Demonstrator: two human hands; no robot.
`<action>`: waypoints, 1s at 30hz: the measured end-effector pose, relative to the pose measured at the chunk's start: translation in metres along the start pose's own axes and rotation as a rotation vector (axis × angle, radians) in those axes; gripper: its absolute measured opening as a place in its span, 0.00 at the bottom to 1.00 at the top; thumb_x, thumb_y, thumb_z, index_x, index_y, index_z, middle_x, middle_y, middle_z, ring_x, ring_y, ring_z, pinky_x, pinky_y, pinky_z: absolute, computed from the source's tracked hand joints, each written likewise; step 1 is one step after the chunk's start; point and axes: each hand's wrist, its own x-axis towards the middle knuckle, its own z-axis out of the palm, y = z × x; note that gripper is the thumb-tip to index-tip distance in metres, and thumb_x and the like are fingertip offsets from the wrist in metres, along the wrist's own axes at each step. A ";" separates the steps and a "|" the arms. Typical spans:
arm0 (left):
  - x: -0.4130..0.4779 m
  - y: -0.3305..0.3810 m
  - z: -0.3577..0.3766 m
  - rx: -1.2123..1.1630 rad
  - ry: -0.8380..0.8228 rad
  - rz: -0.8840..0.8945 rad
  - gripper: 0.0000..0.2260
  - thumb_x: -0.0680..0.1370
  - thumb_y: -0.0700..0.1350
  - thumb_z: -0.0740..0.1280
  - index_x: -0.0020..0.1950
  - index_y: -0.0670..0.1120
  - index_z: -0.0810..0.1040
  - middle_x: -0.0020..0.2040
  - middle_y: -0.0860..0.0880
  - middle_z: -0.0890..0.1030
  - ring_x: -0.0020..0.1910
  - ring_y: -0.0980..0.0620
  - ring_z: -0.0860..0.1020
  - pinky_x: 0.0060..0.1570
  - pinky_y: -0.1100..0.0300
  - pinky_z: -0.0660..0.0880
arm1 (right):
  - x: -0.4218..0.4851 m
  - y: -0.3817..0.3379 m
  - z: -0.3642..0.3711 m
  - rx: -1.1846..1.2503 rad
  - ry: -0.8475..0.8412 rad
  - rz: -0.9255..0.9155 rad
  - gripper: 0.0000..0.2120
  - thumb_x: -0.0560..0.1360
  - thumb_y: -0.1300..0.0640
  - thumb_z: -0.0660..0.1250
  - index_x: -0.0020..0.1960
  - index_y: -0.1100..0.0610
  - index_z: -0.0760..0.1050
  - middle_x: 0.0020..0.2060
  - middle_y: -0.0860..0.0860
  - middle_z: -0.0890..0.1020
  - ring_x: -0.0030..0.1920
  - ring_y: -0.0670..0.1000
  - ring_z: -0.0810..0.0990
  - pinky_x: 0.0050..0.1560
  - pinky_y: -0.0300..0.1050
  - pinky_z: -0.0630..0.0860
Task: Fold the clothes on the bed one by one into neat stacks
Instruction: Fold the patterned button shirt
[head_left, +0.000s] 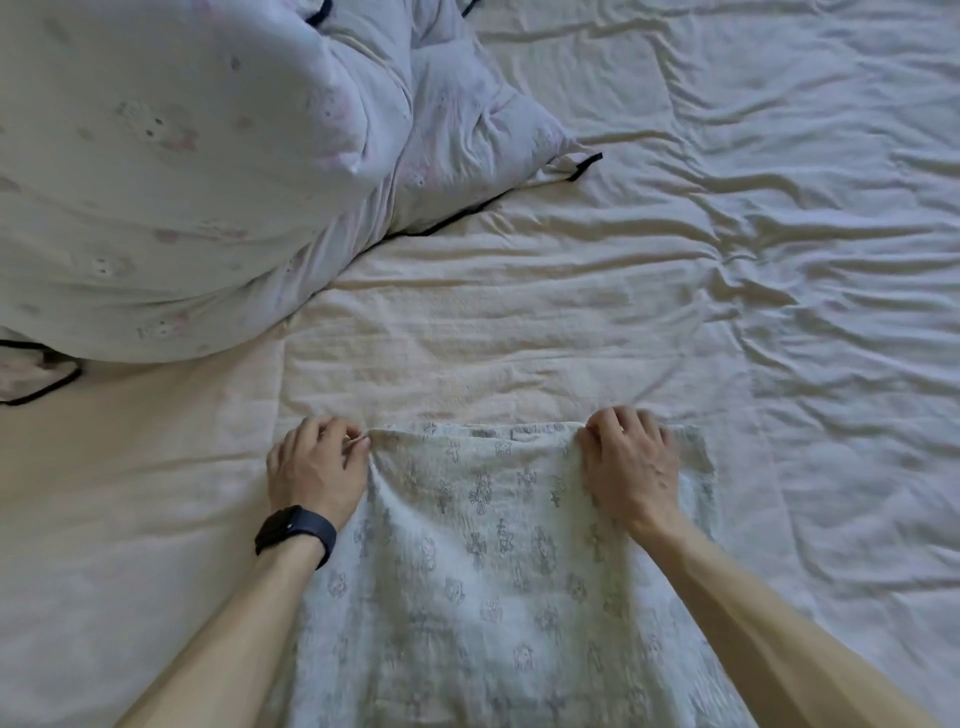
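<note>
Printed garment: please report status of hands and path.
Left hand pinches far left corner. Right hand grips far edge. Printed garment lies flat on sheet. Quilt heap at far left, apart.

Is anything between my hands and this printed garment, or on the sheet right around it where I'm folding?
Nothing visible does. The left hand pinches the printed garment at its far left corner and the right hand grips the far edge. The bundled quilt lies up to the left, apart from it.

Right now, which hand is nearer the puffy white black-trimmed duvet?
Left. The left hand is below-right of the duvet; the right hand is farther right, across the printed white cloth.
</note>
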 end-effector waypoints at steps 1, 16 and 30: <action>0.001 0.002 0.001 0.015 -0.001 -0.006 0.05 0.78 0.50 0.70 0.49 0.50 0.80 0.52 0.48 0.78 0.55 0.42 0.75 0.59 0.47 0.67 | 0.003 0.000 -0.001 -0.014 0.030 -0.019 0.06 0.79 0.54 0.65 0.45 0.55 0.78 0.44 0.52 0.81 0.45 0.58 0.77 0.45 0.52 0.70; -0.011 0.024 0.010 -0.075 0.257 0.042 0.15 0.80 0.49 0.65 0.65 0.45 0.75 0.69 0.42 0.73 0.67 0.41 0.70 0.68 0.38 0.61 | -0.020 -0.017 -0.004 0.137 0.152 -0.024 0.19 0.80 0.47 0.59 0.67 0.52 0.74 0.70 0.53 0.75 0.71 0.56 0.68 0.69 0.59 0.59; -0.066 0.017 0.062 0.261 -0.259 0.219 0.30 0.77 0.75 0.40 0.76 0.71 0.34 0.80 0.54 0.30 0.78 0.42 0.30 0.70 0.28 0.32 | -0.031 0.043 0.010 -0.108 -0.447 -0.033 0.33 0.77 0.26 0.36 0.79 0.33 0.33 0.79 0.41 0.30 0.77 0.48 0.25 0.74 0.67 0.27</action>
